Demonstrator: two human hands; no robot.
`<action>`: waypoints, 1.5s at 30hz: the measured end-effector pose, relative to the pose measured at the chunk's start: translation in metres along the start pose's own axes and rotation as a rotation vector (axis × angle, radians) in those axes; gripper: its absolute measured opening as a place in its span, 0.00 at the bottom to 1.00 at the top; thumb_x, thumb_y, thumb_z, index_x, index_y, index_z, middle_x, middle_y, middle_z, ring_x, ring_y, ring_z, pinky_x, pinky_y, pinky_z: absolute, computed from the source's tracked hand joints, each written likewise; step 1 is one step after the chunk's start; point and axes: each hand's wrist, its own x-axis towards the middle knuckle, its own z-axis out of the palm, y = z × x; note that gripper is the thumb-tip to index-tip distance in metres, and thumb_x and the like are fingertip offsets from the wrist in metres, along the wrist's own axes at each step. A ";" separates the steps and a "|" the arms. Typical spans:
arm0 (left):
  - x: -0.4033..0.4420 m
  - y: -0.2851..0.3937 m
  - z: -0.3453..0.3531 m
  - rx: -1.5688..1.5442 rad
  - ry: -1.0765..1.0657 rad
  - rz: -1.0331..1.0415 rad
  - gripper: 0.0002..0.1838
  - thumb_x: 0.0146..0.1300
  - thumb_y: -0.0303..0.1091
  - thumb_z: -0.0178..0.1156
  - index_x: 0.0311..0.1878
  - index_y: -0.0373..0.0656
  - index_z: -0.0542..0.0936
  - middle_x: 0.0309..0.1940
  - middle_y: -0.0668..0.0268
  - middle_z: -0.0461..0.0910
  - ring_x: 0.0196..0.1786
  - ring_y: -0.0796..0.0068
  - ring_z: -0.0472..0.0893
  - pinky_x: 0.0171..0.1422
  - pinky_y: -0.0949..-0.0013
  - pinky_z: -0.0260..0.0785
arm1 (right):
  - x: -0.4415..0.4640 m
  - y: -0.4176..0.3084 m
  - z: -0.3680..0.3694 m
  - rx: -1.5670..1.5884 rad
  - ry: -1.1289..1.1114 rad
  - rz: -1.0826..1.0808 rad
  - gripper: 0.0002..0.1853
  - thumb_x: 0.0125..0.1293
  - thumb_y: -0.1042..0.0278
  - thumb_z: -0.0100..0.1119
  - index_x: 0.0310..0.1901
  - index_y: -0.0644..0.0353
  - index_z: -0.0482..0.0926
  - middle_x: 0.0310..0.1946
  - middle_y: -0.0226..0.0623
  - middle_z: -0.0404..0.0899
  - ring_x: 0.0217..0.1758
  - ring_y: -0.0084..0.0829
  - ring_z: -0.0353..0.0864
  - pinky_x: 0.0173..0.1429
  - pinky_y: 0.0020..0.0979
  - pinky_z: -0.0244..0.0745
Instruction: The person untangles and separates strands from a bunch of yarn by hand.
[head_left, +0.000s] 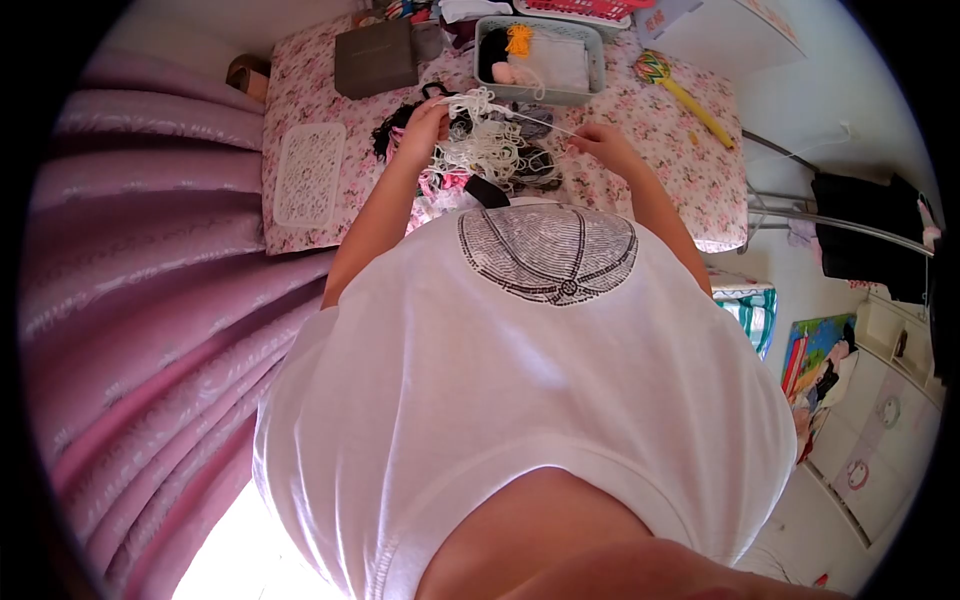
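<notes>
A loose tangle of white yarn [478, 148] lies across the table in front of me, over darker grey and black yarn [540, 168]. My left hand [427, 124] is closed at the tangle's upper left, gripping white yarn near its top. From there a single white strand runs taut to the right. Its far end is pinched between the fingers of my right hand [604, 147], apart from the pile. Black and pink yarn shows beside my left wrist, partly hidden by it.
Behind the yarn stands a grey-green basket [590, 97] with yellow and black yarn inside. A dark box [375, 60] is at the back left, a white lace-patterned plastic mat [309, 176] at the left. A yellow-handled lollipop-shaped object [690, 103] lies right on the floral tablecloth [690, 195].
</notes>
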 end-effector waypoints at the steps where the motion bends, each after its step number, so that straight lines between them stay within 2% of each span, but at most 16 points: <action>1: -0.001 0.001 -0.006 0.011 0.043 0.013 0.05 0.56 0.30 0.45 0.30 0.43 0.70 0.14 0.79 0.58 0.15 0.89 0.53 0.18 0.81 0.46 | -0.002 0.003 -0.004 0.020 0.023 -0.010 0.12 0.57 0.62 0.51 0.37 0.60 0.75 0.28 0.27 0.72 0.30 0.19 0.68 0.33 0.21 0.63; 5: 0.006 -0.019 -0.026 0.538 0.059 0.002 0.07 0.52 0.32 0.47 0.31 0.41 0.72 0.15 0.76 0.65 0.16 0.85 0.61 0.19 0.79 0.53 | -0.003 0.011 -0.013 0.287 0.153 -0.008 0.11 0.58 0.64 0.49 0.36 0.61 0.75 0.27 0.24 0.71 0.28 0.17 0.67 0.33 0.19 0.62; 6: 0.008 -0.021 -0.030 0.582 -0.052 -0.086 0.12 0.49 0.31 0.49 0.38 0.38 0.71 0.25 0.70 0.72 0.25 0.79 0.70 0.29 0.77 0.63 | -0.003 0.002 -0.013 0.314 0.129 -0.052 0.10 0.58 0.64 0.49 0.36 0.61 0.75 0.27 0.24 0.72 0.28 0.16 0.67 0.32 0.18 0.62; 9: 0.007 -0.035 -0.005 0.682 -0.109 0.168 0.18 0.48 0.29 0.50 0.45 0.37 0.68 0.38 0.62 0.73 0.40 0.74 0.72 0.44 0.73 0.65 | -0.006 -0.042 -0.002 0.397 0.044 -0.140 0.10 0.59 0.64 0.48 0.37 0.60 0.75 0.28 0.24 0.73 0.30 0.15 0.68 0.33 0.17 0.63; 10: 0.005 -0.024 0.009 0.757 -0.151 0.154 0.23 0.48 0.31 0.54 0.50 0.38 0.65 0.47 0.59 0.68 0.50 0.71 0.68 0.53 0.71 0.60 | -0.004 -0.056 0.006 0.427 -0.001 -0.147 0.10 0.59 0.64 0.47 0.36 0.60 0.75 0.29 0.25 0.74 0.30 0.15 0.69 0.33 0.17 0.63; 13: -0.001 -0.013 0.051 0.827 -0.299 0.492 0.20 0.49 0.34 0.57 0.47 0.39 0.69 0.44 0.61 0.71 0.47 0.72 0.70 0.50 0.72 0.61 | 0.005 -0.075 0.021 0.541 -0.061 -0.205 0.09 0.60 0.66 0.45 0.36 0.60 0.73 0.31 0.26 0.75 0.31 0.16 0.70 0.32 0.17 0.64; 16: -0.004 -0.010 0.069 0.718 -0.507 0.209 0.16 0.54 0.36 0.54 0.44 0.38 0.71 0.41 0.66 0.72 0.45 0.78 0.69 0.51 0.74 0.58 | 0.006 -0.087 0.014 0.666 -0.011 -0.295 0.08 0.60 0.68 0.43 0.35 0.60 0.72 0.34 0.28 0.76 0.30 0.16 0.71 0.30 0.17 0.62; 21: 0.008 -0.032 0.032 0.736 -0.375 0.184 0.09 0.56 0.36 0.51 0.33 0.40 0.73 0.26 0.70 0.73 0.31 0.79 0.70 0.38 0.76 0.62 | 0.000 -0.067 -0.023 1.092 0.353 -0.244 0.08 0.58 0.67 0.44 0.33 0.61 0.72 0.35 0.32 0.76 0.29 0.17 0.71 0.30 0.19 0.60; 24: 0.003 -0.026 0.031 0.616 -0.390 0.183 0.09 0.59 0.35 0.47 0.29 0.40 0.71 0.23 0.70 0.71 0.29 0.81 0.68 0.36 0.77 0.61 | 0.007 -0.014 -0.035 0.725 0.386 0.013 0.11 0.56 0.65 0.48 0.37 0.63 0.72 0.35 0.33 0.75 0.32 0.20 0.71 0.33 0.22 0.63; 27: -0.006 -0.008 0.046 0.540 -0.427 0.171 0.10 0.60 0.35 0.46 0.28 0.39 0.70 0.21 0.71 0.68 0.27 0.83 0.67 0.35 0.79 0.59 | 0.013 0.008 -0.007 0.253 0.177 -0.023 0.13 0.55 0.64 0.51 0.40 0.62 0.72 0.33 0.33 0.74 0.33 0.23 0.71 0.37 0.25 0.65; 29: -0.006 -0.002 0.058 0.530 -0.457 0.159 0.10 0.60 0.35 0.46 0.28 0.40 0.69 0.20 0.73 0.67 0.26 0.84 0.66 0.33 0.80 0.59 | 0.005 -0.023 0.026 0.194 0.319 -0.226 0.14 0.55 0.64 0.52 0.41 0.62 0.72 0.32 0.33 0.74 0.32 0.24 0.71 0.39 0.25 0.65; 33: -0.007 -0.002 0.066 0.584 -0.452 0.153 0.10 0.60 0.35 0.47 0.28 0.40 0.69 0.19 0.74 0.66 0.24 0.87 0.64 0.28 0.81 0.57 | 0.005 -0.063 0.051 0.451 0.079 -0.257 0.13 0.57 0.62 0.51 0.39 0.61 0.73 0.30 0.32 0.74 0.31 0.23 0.70 0.37 0.25 0.66; 36: -0.006 0.000 0.062 0.679 -0.381 0.161 0.09 0.58 0.36 0.49 0.28 0.40 0.71 0.17 0.75 0.65 0.22 0.87 0.64 0.25 0.81 0.56 | 0.016 -0.042 0.045 0.271 0.140 -0.278 0.11 0.58 0.63 0.50 0.37 0.61 0.73 0.24 0.28 0.72 0.26 0.18 0.67 0.29 0.21 0.64; 41: -0.007 0.003 0.034 0.627 -0.331 0.150 0.09 0.57 0.36 0.50 0.29 0.41 0.72 0.17 0.76 0.64 0.21 0.88 0.62 0.24 0.81 0.55 | 0.016 -0.008 0.004 0.862 0.350 -0.003 0.07 0.58 0.65 0.48 0.32 0.57 0.73 0.16 0.22 0.63 0.18 0.13 0.57 0.20 0.18 0.52; 44: -0.007 0.003 0.025 0.576 -0.319 0.088 0.08 0.58 0.36 0.49 0.30 0.41 0.71 0.18 0.77 0.64 0.22 0.89 0.62 0.25 0.82 0.55 | 0.012 0.023 -0.019 0.916 0.491 0.114 0.09 0.57 0.63 0.48 0.37 0.55 0.72 0.20 0.23 0.66 0.23 0.16 0.65 0.27 0.15 0.59; 45: -0.008 0.005 0.025 0.569 -0.328 0.074 0.08 0.58 0.36 0.48 0.30 0.41 0.71 0.18 0.77 0.63 0.21 0.89 0.62 0.24 0.82 0.54 | 0.011 0.018 -0.018 0.738 0.463 0.143 0.10 0.57 0.63 0.49 0.38 0.56 0.72 0.23 0.25 0.68 0.25 0.17 0.66 0.28 0.16 0.61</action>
